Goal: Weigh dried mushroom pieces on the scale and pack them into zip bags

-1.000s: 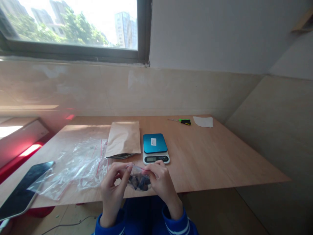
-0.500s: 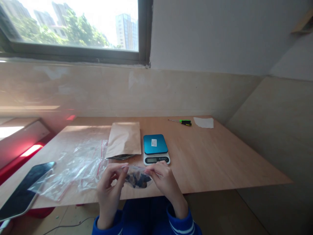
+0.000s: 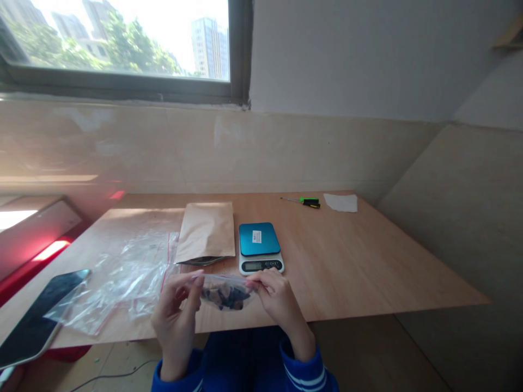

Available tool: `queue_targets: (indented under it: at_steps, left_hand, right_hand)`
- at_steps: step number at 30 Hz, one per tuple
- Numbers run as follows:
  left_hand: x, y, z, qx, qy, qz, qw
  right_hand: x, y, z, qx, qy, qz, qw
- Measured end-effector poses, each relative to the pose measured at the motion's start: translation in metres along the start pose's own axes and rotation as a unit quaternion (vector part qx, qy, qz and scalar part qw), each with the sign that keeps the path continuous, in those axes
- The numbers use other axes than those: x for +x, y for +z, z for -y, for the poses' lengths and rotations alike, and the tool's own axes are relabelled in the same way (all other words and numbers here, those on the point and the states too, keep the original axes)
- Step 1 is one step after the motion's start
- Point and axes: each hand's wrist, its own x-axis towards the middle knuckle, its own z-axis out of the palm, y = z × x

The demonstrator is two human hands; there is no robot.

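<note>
A small clear zip bag (image 3: 226, 294) with dark and tan pieces in it hangs between my hands, close to the table's front edge. My left hand (image 3: 177, 313) pinches its top left corner between thumb and fingers. The top right corner is pinched in my right hand (image 3: 274, 296). What the pieces in the bag are, I cannot make out. Just beyond the bag is a kitchen scale (image 3: 260, 247) with a blue platform and a white base. Left of the scale lies a brown paper pouch (image 3: 207, 231), its opening towards me.
Clear plastic zip bags (image 3: 131, 277) lie spread on the left of the wooden table (image 3: 359, 261). A phone (image 3: 36, 316) sits at the left front corner. Towards the back right are screwdrivers (image 3: 309, 202) and a piece of white paper (image 3: 341, 203).
My left hand has moved to the left, and the bag's top edge is now stretched wider between my hands. My right hand stays nearly in place.
</note>
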Motion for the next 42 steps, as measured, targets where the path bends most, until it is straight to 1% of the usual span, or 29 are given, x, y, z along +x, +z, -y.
queue_targets:
  at_steps: [7, 9, 12, 15, 20, 24, 28, 33, 36, 39, 42]
  left_hand:
    - [0.0, 0.0, -0.002, -0.015, -0.007, 0.005, 1.0]
    - [0.001, 0.001, -0.002, -0.014, -0.011, 0.014, 1.0]
    - [0.002, 0.001, -0.003, -0.011, -0.012, 0.008, 1.0]
    - [0.003, 0.0, -0.004, -0.008, -0.011, 0.001, 1.0]
    - [0.003, 0.0, -0.002, -0.009, -0.008, 0.011, 1.0]
    - [0.001, 0.002, 0.0, -0.014, -0.011, 0.009, 1.0]
    - [0.0, 0.001, 0.001, -0.013, -0.026, -0.001, 1.0]
    - [0.003, 0.001, -0.002, -0.014, -0.033, -0.007, 0.999]
    - [0.004, 0.002, -0.004, -0.028, -0.049, -0.048, 0.997]
    - [0.004, 0.004, -0.004, -0.036, -0.074, -0.095, 0.992]
    - [0.004, 0.005, -0.002, -0.058, -0.09, -0.1, 0.989]
  right_hand:
    - [-0.003, -0.003, 0.0, -0.022, -0.002, -0.038, 0.999]
    - [-0.002, -0.005, -0.001, -0.006, 0.0, -0.028, 1.0]
    - [-0.002, -0.007, -0.003, 0.014, 0.021, 0.011, 1.0]
    - [-0.003, -0.009, -0.007, -0.003, 0.042, 0.03, 0.999]
    - [-0.004, -0.012, -0.008, -0.023, 0.041, 0.001, 0.999]
    - [-0.003, -0.014, -0.007, 0.002, 0.032, -0.034, 0.999]
    - [-0.004, -0.013, -0.01, 0.026, 0.052, -0.057, 0.997]
    - [-0.005, -0.013, -0.011, 0.047, 0.076, -0.069, 0.994]
    - [-0.004, -0.013, -0.008, 0.096, 0.103, -0.047, 0.989]
    - [-0.003, -0.01, -0.005, 0.156, 0.135, 0.012, 0.978]
    - [-0.002, -0.004, -0.003, 0.194, 0.152, 0.067, 0.967]
